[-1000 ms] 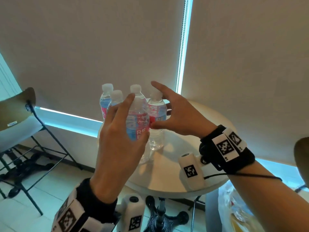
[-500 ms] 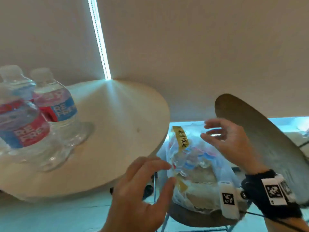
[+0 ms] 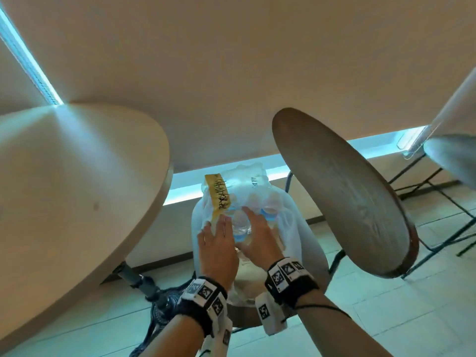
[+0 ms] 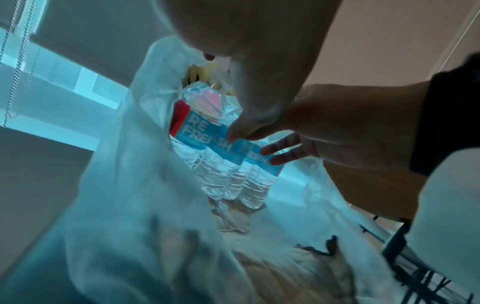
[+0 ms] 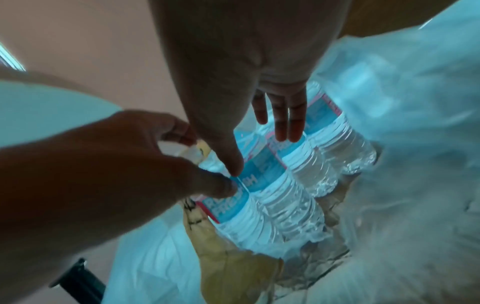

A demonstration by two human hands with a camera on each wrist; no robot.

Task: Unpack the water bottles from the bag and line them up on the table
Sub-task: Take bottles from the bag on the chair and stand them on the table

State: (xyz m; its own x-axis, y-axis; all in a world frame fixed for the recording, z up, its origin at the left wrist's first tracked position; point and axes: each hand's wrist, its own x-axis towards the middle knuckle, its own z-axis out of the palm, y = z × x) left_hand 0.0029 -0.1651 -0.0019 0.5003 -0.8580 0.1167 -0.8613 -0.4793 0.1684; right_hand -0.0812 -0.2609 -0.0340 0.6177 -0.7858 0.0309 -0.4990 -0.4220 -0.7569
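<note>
Both hands are in the clear plastic bag [image 3: 291,228] on the chair beside the desk [image 3: 77,176]. Left hand [image 3: 217,249] fingers curl onto one water bottle [image 5: 262,185]; right hand [image 3: 260,239] fingers are straight and apart, gripping nothing. Advice: grab below the label, lift straight up clear of the film, don't drag neighbours.

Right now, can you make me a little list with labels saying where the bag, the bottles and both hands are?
bag: clear plastic, open, on a chair beside the round table
water bottles: several inside the bag, blue labels
left hand: in the bag, fingers curled at a bottle's top
right hand: in the bag, fingers straight against the bottles
bottles lifted out: none yet
</note>
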